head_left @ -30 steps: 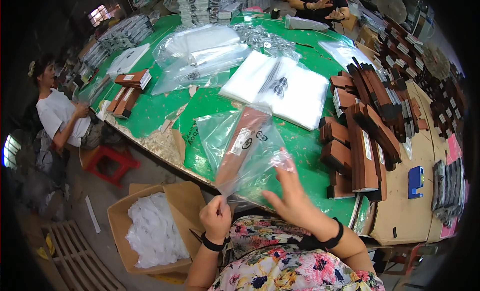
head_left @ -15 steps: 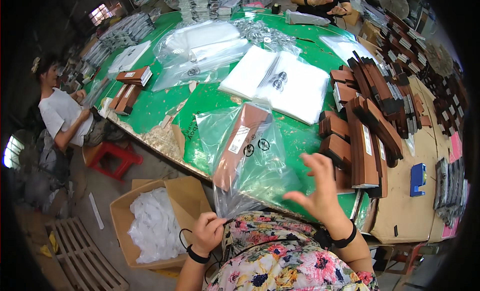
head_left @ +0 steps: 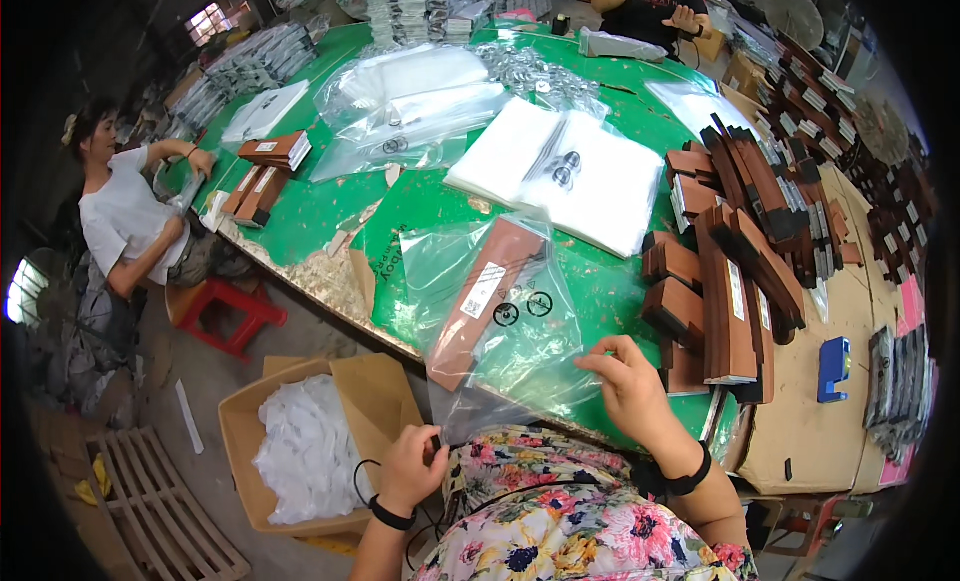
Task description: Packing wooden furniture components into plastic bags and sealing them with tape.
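Note:
A clear plastic bag [head_left: 550,366] with black printed marks lies at the near edge of the green table. Inside it rests a flat reddish-brown piece [head_left: 488,296] with a white label, slanting away from me. My left hand [head_left: 412,468] is closed at the bag's near left corner, low by the table edge, pinching the film. At the bag's right side my right hand [head_left: 635,396] has thumb and forefinger together on the film's edge. Just beyond the bag lies a stack of clear printed bags [head_left: 590,186].
Brown pieces [head_left: 735,301] are piled on the right, beside a blue tape dispenser [head_left: 833,369]. A cardboard box [head_left: 395,396] holding crumpled plastic stands below the table's edge. On the left a person [head_left: 125,211] sits near a red stool [head_left: 235,316]; another person stands across the table.
My right hand has gone from spread fingers to a pinch on the bag's right edge. The bag's right side is drawn out. The person at left has raised an arm.

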A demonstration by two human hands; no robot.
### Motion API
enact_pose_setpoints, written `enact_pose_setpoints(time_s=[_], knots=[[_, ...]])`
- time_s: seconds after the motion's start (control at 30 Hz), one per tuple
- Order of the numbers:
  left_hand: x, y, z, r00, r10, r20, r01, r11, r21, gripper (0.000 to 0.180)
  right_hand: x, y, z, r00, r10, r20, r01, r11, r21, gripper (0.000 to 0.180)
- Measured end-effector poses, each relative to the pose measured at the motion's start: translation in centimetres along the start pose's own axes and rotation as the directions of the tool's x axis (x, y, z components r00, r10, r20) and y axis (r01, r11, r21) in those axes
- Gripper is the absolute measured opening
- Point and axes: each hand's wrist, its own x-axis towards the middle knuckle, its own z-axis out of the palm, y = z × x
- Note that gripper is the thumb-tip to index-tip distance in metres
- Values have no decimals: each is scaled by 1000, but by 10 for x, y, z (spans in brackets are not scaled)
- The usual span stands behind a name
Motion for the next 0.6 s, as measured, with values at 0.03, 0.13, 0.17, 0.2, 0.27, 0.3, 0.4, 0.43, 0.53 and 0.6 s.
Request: enact_pose_setpoints(time_s=[0.03,0.13,0.17,0.2,0.27,0.3,0.4,0.43,0.53,0.6], knots=[[0,-2,-7,1000,-4,-4,4,1000,-1,44,-1,2,-4,1000,-4,4,4,1000,0,35],[0,-19,-19,986,121,-118,-103,983,153,78,-7,2,-17,1000,13,26,-18,982,187,42],[1,-26,-15,986,116,-121,-97,983,156,78,-9,2,-18,996,86,24,-89,916,392,51],[13,-28,-15,971,174,-164,-129,959,253,83,-10,1,-18,986,161,36,-152,804,575,59],[33,-37,-4,947,247,-203,-183,940,288,94,-13,11,-4,981,190,35,-175,795,581,67],[44,-39,3,946,255,-202,-192,939,285,94,-13,14,-1,975,221,33,-198,785,588,75],[74,-31,20,903,355,-240,-300,924,238,93,-12,19,25,988,155,-28,-150,981,126,84],[81,-29,22,901,363,-238,-309,922,234,93,-13,21,31,989,148,-27,-147,989,21,84],[104,-25,29,807,527,-266,-491,849,194,73,-10,22,43,963,264,-60,-245,944,221,87],[109,-19,22,823,532,-202,-506,846,167,63,-5,28,48,964,249,-91,-230,956,182,89]])
